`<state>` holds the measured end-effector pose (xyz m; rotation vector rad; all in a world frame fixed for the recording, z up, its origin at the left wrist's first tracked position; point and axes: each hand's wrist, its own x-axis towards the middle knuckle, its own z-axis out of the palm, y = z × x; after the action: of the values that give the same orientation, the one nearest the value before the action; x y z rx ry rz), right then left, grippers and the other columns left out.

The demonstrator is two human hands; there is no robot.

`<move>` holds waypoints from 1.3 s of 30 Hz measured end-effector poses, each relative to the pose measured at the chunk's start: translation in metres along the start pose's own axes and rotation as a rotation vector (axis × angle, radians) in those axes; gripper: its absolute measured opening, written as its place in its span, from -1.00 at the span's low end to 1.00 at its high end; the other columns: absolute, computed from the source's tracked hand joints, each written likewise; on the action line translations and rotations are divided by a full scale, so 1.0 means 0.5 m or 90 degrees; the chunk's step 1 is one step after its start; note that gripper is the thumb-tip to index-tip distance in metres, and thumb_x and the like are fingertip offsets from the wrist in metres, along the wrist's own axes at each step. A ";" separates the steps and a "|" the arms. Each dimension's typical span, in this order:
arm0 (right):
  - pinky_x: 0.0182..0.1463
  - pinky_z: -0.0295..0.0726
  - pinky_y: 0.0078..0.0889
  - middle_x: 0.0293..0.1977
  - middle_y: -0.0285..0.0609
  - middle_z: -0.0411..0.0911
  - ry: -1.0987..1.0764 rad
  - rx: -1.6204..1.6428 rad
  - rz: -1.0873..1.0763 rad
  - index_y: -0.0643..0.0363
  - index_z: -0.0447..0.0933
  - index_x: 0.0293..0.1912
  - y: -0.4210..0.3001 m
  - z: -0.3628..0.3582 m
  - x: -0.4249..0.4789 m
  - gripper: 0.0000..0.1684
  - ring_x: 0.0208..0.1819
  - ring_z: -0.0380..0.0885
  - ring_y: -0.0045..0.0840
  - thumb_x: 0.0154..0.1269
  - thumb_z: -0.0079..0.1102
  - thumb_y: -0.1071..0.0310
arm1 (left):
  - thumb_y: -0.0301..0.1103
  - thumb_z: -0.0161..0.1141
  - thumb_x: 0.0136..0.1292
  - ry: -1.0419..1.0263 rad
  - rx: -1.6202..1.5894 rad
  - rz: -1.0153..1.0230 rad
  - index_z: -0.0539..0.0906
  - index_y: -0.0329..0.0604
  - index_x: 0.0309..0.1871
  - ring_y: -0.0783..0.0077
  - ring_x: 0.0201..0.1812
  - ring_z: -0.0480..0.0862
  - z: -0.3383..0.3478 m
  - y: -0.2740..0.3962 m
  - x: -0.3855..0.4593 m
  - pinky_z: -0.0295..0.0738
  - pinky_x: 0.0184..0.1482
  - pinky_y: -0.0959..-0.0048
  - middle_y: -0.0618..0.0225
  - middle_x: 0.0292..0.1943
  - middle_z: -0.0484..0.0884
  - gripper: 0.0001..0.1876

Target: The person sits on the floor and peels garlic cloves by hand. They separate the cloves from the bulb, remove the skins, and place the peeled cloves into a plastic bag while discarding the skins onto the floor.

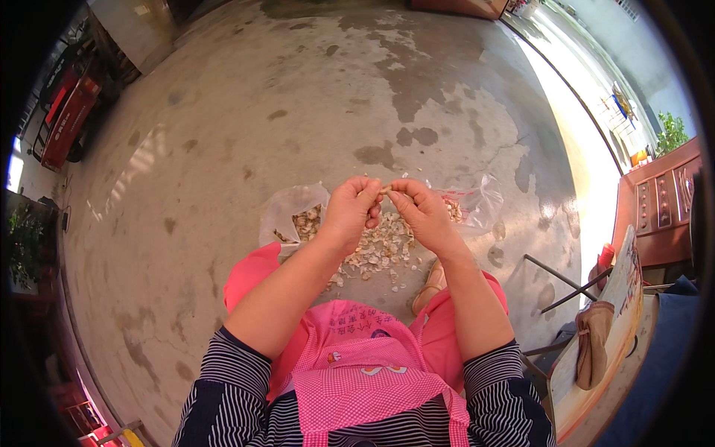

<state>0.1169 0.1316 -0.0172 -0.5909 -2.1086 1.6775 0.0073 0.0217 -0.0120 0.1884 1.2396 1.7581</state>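
My left hand (354, 209) and my right hand (422, 211) meet in front of me above the floor. Pinched between the fingertips of both is a small pale-brown piece (385, 190), apparently a peanut pod. Under them lies a scattered heap of pale broken shells (382, 246). Beside my left hand an opened white plastic bag (273, 209) holds brown pods (307, 222) that look like unshelled peanuts. Partly behind my right hand rests a clear plastic bag (485, 207) with red print, holding small pinkish-brown pieces (453, 210); some of its contents are hidden.
Around me spreads a concrete floor (234, 139) with damp stains. A folding table or board (600, 357) at my right bears a brown cloth item (593, 346). A red vehicle (70, 120) stands far left. A carved reddish door (662, 204) is at the right, near a sunlit opening.
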 end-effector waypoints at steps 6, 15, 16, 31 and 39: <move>-0.43 0.30 -0.63 -0.53 -0.39 0.41 -0.013 0.013 0.013 0.24 0.51 -0.10 0.006 -0.001 0.002 -0.75 -0.49 0.30 -0.77 0.35 0.02 0.29 | -0.24 0.09 0.34 -0.024 -0.038 -0.031 0.43 -0.15 -0.31 0.65 -0.54 0.37 -0.005 0.009 -0.002 0.27 -0.59 0.65 0.45 -0.47 0.44 -0.81; -0.40 0.28 -0.75 -0.44 -0.46 0.47 0.028 0.202 0.018 0.20 0.52 -0.19 -0.009 -0.004 -0.001 -0.86 -0.45 0.29 -0.84 0.24 0.18 0.41 | -0.23 0.08 0.35 -0.061 -0.024 -0.042 0.44 -0.17 -0.27 0.66 -0.55 0.37 0.003 0.006 -0.002 0.27 -0.62 0.68 0.42 -0.44 0.49 -0.80; -0.44 0.27 -0.77 -0.44 -0.43 0.49 0.031 0.205 0.015 0.21 0.51 -0.18 -0.011 -0.004 -0.002 -0.85 -0.49 0.29 -0.85 0.23 0.19 0.43 | -0.23 0.08 0.35 -0.073 -0.026 -0.043 0.44 -0.18 -0.27 0.67 -0.55 0.37 0.002 0.004 -0.001 0.27 -0.63 0.69 0.41 -0.43 0.50 -0.80; -0.19 0.51 -0.68 -0.33 -0.31 0.51 0.046 0.207 -0.068 0.25 0.43 -0.24 -0.001 -0.005 0.001 -0.86 -0.24 0.60 -0.60 0.19 0.17 0.58 | -0.35 0.16 0.28 -0.104 -0.025 -0.017 0.53 -0.18 -0.26 0.71 -0.57 0.40 0.005 0.011 -0.006 0.26 -0.64 0.70 0.41 -0.41 0.57 -0.89; -0.20 0.49 -0.67 -0.32 -0.32 0.41 0.005 0.143 -0.116 0.25 0.40 -0.27 0.003 0.000 0.004 -0.87 -0.23 0.55 -0.63 0.20 0.13 0.61 | -0.38 0.16 0.28 -0.093 -0.011 -0.028 0.54 -0.18 -0.27 0.71 -0.58 0.39 -0.006 0.015 -0.010 0.25 -0.65 0.71 0.41 -0.43 0.57 -0.91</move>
<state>0.1153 0.1331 -0.0185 -0.3270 -1.8721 1.7705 0.0039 0.0157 -0.0057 0.2730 1.1144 1.6853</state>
